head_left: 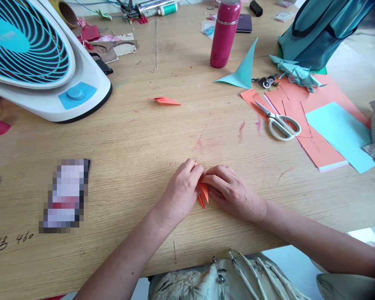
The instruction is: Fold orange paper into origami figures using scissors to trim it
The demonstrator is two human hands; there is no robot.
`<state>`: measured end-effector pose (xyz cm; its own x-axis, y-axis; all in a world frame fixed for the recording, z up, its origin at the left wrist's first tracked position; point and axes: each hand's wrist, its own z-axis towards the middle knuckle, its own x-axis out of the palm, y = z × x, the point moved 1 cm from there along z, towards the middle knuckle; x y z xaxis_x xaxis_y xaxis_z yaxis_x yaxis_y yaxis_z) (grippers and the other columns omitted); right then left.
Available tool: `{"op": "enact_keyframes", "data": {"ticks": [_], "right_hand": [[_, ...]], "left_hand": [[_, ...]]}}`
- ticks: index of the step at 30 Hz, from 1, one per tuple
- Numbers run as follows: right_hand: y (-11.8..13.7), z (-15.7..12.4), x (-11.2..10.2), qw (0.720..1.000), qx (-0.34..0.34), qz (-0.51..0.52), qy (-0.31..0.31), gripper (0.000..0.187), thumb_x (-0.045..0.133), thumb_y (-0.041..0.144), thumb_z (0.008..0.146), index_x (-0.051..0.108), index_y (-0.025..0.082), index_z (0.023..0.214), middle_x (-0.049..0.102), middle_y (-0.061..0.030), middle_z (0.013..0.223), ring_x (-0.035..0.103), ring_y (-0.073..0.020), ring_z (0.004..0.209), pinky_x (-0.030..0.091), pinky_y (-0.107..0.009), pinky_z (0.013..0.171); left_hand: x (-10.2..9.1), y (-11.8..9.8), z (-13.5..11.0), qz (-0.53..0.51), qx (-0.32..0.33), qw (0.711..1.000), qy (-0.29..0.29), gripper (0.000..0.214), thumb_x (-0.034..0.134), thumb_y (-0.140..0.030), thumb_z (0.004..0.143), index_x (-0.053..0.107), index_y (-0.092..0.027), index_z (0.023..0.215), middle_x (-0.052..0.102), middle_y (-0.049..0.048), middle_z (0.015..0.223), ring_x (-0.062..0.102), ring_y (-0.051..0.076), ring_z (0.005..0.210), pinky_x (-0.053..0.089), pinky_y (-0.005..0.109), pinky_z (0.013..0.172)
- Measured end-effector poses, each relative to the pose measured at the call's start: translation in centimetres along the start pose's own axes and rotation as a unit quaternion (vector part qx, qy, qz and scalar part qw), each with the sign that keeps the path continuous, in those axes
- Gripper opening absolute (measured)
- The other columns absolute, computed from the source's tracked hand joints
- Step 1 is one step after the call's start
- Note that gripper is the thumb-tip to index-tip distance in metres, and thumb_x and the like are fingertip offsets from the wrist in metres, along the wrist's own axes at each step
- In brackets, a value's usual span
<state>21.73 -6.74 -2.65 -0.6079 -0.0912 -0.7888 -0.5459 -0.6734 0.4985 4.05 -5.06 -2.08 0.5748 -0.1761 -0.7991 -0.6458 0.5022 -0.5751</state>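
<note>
My left hand (181,191) and my right hand (233,192) meet near the front middle of the wooden table (137,137). Both pinch a small folded orange paper piece (203,193), whose pointed flaps stick out below the fingers. Most of the paper is hidden between the hands. A second folded orange paper piece (164,100) lies flat farther back on the table, apart from both hands.
A white and teal fan (37,62) lies at the back left. Scissors (279,124) rest on orange paper sheets (312,125) and a light blue sheet (342,133) at the right. A pink bottle (225,33), a blue folded paper (242,68), keys (265,81) and a teal bag (321,29) stand behind. A blurred phone (65,196) lies front left.
</note>
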Motion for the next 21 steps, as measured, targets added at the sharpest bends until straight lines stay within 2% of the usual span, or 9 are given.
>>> {"op": "enact_keyframes", "data": {"ticks": [5,13,18,21], "right_hand": [[0.0,0.0,0.0,0.999,-0.017,-0.032,0.014,0.015,0.05,0.017,0.102,0.065,0.017,0.105,0.068,-0.0108,0.098,0.062,-0.0215,0.09,0.051,-0.037,0.08],[-0.3,-0.5,0.0,0.994,-0.061,-0.083,0.04,0.023,0.044,0.012,0.101,0.066,0.016,0.107,0.07,-0.0126,0.107,0.063,-0.0225,0.092,0.05,-0.039,0.081],[-0.5,-0.8,-0.2,0.994,-0.072,-0.075,0.047,0.027,0.042,0.012,0.102,0.066,0.015,0.113,0.069,-0.0135,0.108,0.063,-0.0237,0.096,0.051,-0.04,0.083],[-0.7,-0.9,-0.4,0.994,-0.073,-0.07,0.052,0.028,0.041,0.012,0.102,0.065,0.014,0.116,0.068,-0.0141,0.11,0.062,-0.024,0.098,0.051,-0.04,0.085]], "left_hand": [[-0.5,-0.5,0.0,0.004,-0.006,0.999,0.033,0.029,0.051,0.01,0.08,0.055,-0.018,0.088,0.055,0.0033,0.094,0.058,0.017,0.082,0.053,0.03,0.075],[-2.4,-1.7,-0.7,0.04,0.013,0.994,0.1,0.026,0.051,0.006,0.084,0.057,-0.019,0.093,0.059,0.0046,0.098,0.062,0.022,0.097,0.055,0.037,0.087],[-2.7,-1.7,-0.4,0.004,0.021,0.994,0.107,0.027,0.048,0.005,0.09,0.062,-0.019,0.093,0.059,0.0027,0.093,0.063,0.017,0.085,0.054,0.03,0.08],[-2.3,-1.3,0.0,0.023,0.011,0.994,0.108,0.027,0.048,0.003,0.092,0.063,-0.019,0.094,0.06,0.0024,0.09,0.062,0.016,0.083,0.053,0.029,0.076]]}}
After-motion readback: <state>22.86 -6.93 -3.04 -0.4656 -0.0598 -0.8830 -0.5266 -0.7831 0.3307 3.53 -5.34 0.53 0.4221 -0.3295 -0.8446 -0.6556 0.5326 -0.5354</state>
